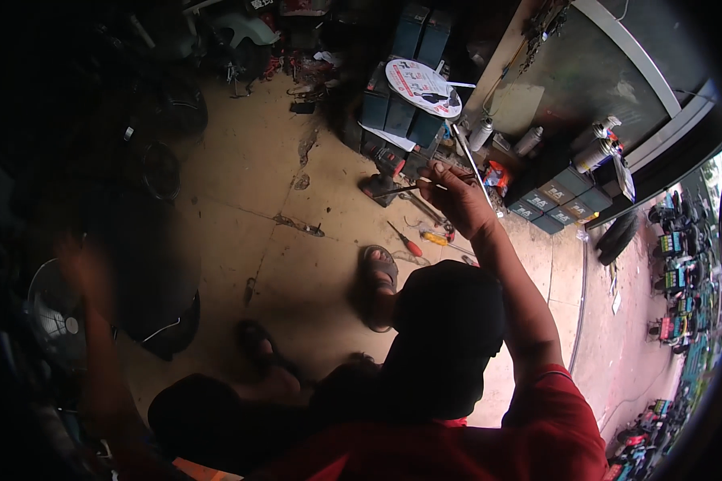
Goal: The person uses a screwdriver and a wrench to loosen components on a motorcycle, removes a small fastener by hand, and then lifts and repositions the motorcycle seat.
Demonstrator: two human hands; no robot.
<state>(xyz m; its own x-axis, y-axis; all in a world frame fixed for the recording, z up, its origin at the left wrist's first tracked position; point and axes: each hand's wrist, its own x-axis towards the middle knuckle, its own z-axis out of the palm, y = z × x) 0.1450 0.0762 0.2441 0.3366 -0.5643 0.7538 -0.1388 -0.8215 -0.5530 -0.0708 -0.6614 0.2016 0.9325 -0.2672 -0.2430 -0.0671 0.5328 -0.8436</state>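
My right hand (pixel 455 188) is raised at centre right, fingers closed on a thin dark metal tool (pixel 399 191); a long silver rod (pixel 464 140) runs upright beside the fingers, and whether it is gripped is unclear. A red and black power drill (pixel 389 160) lies just beyond. Below on the floor are a red-handled screwdriver (pixel 412 247) and a yellow-handled tool (pixel 435 239). My left hand (pixel 80 264), smeared by motion in shadow at the far left, is near a large dark disc-like wheel part (pixel 56 313); its fingers cannot be made out.
Stacked dark batteries (pixel 399 116) carry a round white printed board (pixel 417 84). More batteries (pixel 549 204) and spray cans (pixel 594 156) stand by a glass door (pixel 578 72). A tyre (pixel 618 236) lies at the threshold; parked scooters (pixel 674 280) line the outside. Dark clutter fills the upper left.
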